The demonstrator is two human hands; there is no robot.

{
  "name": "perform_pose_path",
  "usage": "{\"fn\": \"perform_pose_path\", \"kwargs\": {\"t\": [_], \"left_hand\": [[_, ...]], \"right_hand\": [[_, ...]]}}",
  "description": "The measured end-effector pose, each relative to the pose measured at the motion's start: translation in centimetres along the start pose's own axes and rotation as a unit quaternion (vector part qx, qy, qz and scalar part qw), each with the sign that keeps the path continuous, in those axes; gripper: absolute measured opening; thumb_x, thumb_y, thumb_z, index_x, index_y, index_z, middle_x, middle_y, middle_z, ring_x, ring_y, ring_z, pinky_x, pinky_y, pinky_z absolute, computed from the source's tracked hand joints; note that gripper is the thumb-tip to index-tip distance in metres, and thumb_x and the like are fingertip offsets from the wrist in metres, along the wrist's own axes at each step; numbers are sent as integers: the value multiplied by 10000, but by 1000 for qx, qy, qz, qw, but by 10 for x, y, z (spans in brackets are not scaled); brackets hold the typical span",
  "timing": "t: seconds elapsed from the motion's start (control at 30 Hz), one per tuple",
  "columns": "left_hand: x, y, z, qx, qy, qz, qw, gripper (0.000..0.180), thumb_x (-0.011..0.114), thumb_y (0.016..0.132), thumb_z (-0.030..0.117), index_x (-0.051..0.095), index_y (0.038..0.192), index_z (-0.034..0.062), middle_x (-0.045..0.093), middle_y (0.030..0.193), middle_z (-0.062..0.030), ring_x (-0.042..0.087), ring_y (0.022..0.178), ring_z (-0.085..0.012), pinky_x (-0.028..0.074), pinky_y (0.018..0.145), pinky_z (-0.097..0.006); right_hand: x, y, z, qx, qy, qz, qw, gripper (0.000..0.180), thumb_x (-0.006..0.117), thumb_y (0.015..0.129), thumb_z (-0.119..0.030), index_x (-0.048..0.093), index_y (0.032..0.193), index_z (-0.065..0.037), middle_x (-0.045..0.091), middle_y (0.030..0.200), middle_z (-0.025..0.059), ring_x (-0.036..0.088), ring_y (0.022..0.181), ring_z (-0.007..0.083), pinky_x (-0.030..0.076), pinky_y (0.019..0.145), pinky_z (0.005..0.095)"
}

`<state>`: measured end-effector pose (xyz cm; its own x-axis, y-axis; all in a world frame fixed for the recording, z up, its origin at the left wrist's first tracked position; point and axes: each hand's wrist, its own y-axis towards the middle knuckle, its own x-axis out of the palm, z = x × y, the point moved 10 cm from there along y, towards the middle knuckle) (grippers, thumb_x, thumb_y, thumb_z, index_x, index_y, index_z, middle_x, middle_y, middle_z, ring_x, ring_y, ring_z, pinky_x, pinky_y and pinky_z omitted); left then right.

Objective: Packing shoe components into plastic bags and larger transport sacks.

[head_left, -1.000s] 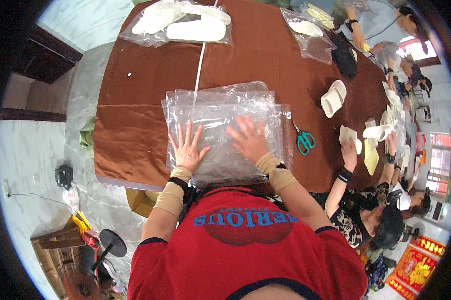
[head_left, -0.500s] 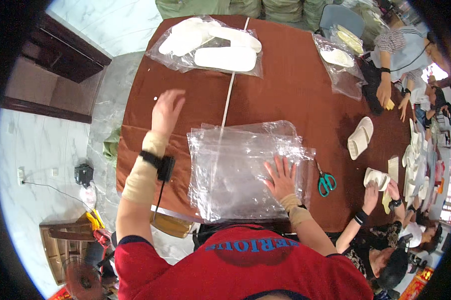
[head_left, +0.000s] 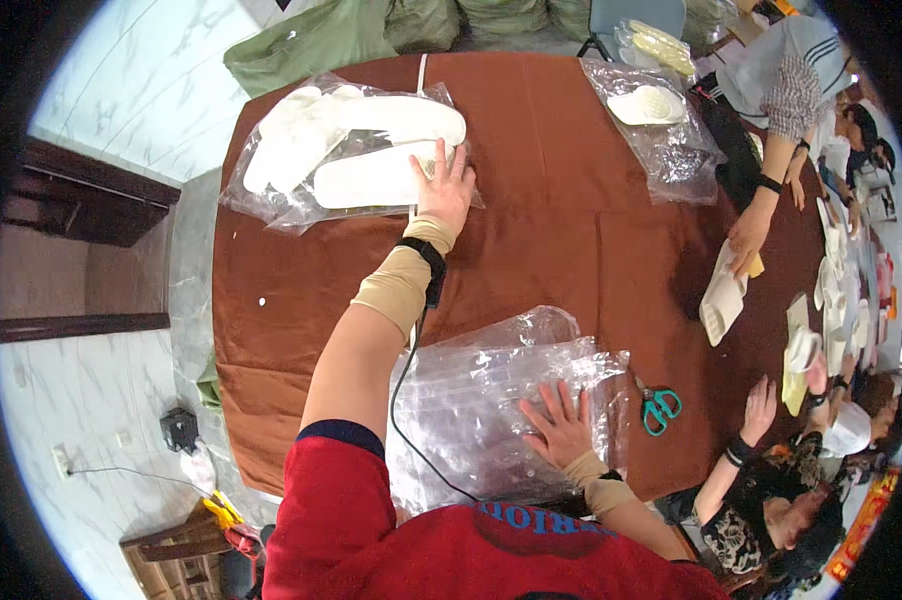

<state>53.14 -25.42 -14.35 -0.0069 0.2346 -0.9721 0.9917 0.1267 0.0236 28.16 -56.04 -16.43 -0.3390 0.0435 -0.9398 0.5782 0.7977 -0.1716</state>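
My left hand reaches to the far side of the table, its fingers spread over the edge of a clear bag with white slippers on and around it. The fingertips rest at the end of the nearest slipper. Flat on a stack of clear plastic bags lies my right hand, fingers apart, holding nothing. Part of the stack is hidden behind my left arm. Just right of the bags is a pair of scissors with teal handles.
A brown cloth covers the table. At the far right lies another clear bag with a white slipper. A co-worker's hand touches a cream slipper; another person's hand is at the right edge. Green sacks stand behind.
My left hand has moved from the table's left side, away and rightward, onto the bagged slippers. My right hand stays on the plastic bags. A co-worker's hand has come onto the cream slipper.
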Motion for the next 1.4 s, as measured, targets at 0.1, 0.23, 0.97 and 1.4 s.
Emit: {"fn": "perform_pose_path", "kwargs": {"t": [0.1, 0.23, 0.97, 1.4], "left_hand": [[-15, 2, -3, 8, -33, 38, 999, 210, 532, 852, 169, 560, 1055, 121, 393, 1410, -117, 286, 1348, -385, 297, 1003, -631], [-111, -34, -61, -73, -266, 266, 924, 168, 549, 844, 130, 567, 1007, 97, 634, 811, -187, 619, 779, -370, 481, 666, -468], [-40, -516, 13, -401, -699, 81, 587, 451, 513, 907, 51, 392, 1342, 38, 430, 1376, -98, 417, 1253, -252, 331, 1037, -353], [-10, -441, 74, -144, -232, -5, 962, 680, 547, 878, 292, 230, 1469, 179, 163, 1539, -59, 149, 1415, -264, 148, 1132, -479]], "right_hand": [[-2, 0, 4, 7, 9, 3, 1000, 637, 575, 815, -526, 388, 1391, -329, 247, 1506, 54, 176, 1398, 335, 122, 1083, 624], [-10, -4, 7, 14, 24, 11, 1000, 610, 545, 836, -513, 386, 1393, -325, 245, 1508, 52, 162, 1402, 331, 119, 1082, 623], [29, -25, 4, -10, -219, -96, 971, 691, 287, 857, -665, 301, 1438, -290, 203, 1533, 27, 131, 1410, 316, 0, 1106, 598], [-62, -77, 87, 48, 91, 150, 983, 393, 620, 816, -187, 567, 1205, -162, 465, 1339, 131, 422, 1238, 295, 368, 1012, 370]]}}
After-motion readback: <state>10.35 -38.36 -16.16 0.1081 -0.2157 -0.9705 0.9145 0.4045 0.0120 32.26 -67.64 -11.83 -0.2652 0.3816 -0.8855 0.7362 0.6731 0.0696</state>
